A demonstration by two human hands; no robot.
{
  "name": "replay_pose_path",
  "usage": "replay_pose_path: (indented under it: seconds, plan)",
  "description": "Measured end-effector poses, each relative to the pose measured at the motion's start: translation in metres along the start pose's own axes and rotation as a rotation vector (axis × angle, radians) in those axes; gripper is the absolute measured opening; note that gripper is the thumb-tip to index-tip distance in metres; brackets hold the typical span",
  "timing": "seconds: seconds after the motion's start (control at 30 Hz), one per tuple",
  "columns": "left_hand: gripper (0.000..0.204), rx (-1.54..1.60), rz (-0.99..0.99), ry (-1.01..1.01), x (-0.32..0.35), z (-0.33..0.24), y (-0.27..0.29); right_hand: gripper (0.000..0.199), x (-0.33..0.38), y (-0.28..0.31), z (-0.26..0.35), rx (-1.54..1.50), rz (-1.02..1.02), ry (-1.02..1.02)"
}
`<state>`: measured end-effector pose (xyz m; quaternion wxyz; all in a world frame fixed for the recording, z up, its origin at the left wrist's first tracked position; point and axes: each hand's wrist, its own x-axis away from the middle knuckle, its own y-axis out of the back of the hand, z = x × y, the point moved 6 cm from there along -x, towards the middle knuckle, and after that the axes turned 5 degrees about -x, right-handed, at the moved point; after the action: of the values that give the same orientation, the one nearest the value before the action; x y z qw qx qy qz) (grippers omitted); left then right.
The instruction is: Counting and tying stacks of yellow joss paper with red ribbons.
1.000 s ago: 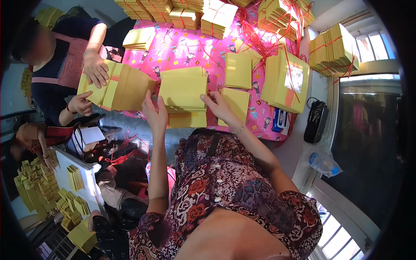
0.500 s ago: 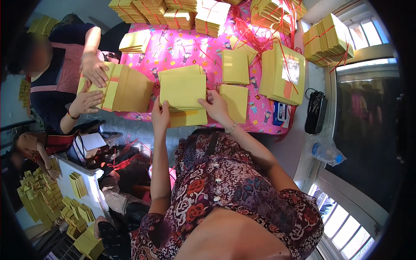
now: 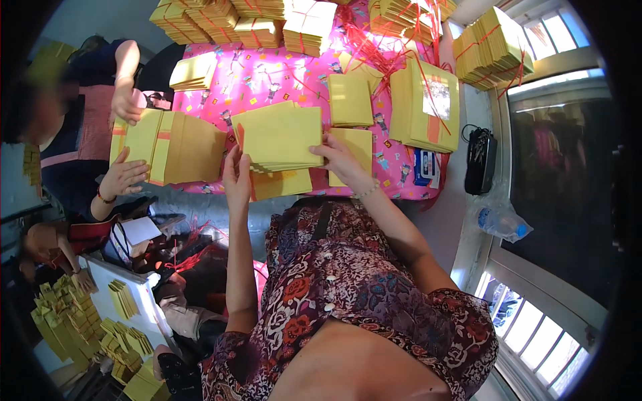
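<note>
A stack of yellow paper envelopes (image 3: pixel 281 137) sits in front of me, its lower edges slightly fanned. My left hand (image 3: pixel 235 175) is at the stack's lower left corner, thumb against the edge and fingers upright beside it. On the right edge, my right hand (image 3: pixel 342 164) pinches the upper envelopes between thumb and fingers. More yellow envelopes (image 3: pixel 284 184) lie underneath, sticking out toward me. Just beyond my right fingers rests another flat yellow pile (image 3: pixel 354 150), partly covered by that hand.
The pink patterned tablecloth (image 3: pixel 247 80) carries tied yellow bundles (image 3: pixel 307 30) and red strings (image 3: pixel 374 40) at the back. A large envelope stack (image 3: pixel 428 100) lies right. At left, a co-worker's hands (image 3: pixel 126 175) are beside a long yellow stack (image 3: pixel 190 147). A plastic bottle (image 3: pixel 498 224) is on the sill.
My view has shifted a little, moving the scene leftward. The upper envelopes have swung slightly in my hands. The co-worker's hands have lifted and spread apart from their stack.
</note>
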<state>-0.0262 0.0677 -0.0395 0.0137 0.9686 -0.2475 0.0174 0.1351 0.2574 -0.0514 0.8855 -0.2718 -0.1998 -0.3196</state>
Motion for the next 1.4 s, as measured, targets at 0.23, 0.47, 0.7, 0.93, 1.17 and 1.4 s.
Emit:
replay_pose_path:
  seconds: [0.23,0.47,0.7,0.93,1.17,1.4]
  plan:
    - [0.034,-0.277,0.172,-0.018,0.009,-0.005,-0.01,0.034,0.028,0.12,0.015,-0.194,-0.053,0.097]
    - [0.031,-0.58,0.437,-0.021,0.012,0.003,-0.036,0.035,0.031,0.161,-0.02,-0.019,-0.11,0.041]
    - [0.051,-0.914,0.683,-0.285,0.024,-0.016,-0.05,0.035,0.023,0.177,-0.033,0.246,-0.247,0.03]
    - [0.06,-1.033,0.615,-0.46,0.049,-0.031,-0.038,0.037,0.024,0.174,-0.028,0.422,-0.209,0.13]
    - [0.052,-0.995,0.587,-0.446,0.049,-0.018,-0.027,0.043,0.04,0.169,-0.022,0.15,-0.334,-0.022]
    - [0.047,-0.96,0.614,-0.551,0.047,-0.019,-0.026,0.036,0.096,0.095,0.051,0.97,-0.796,0.959]
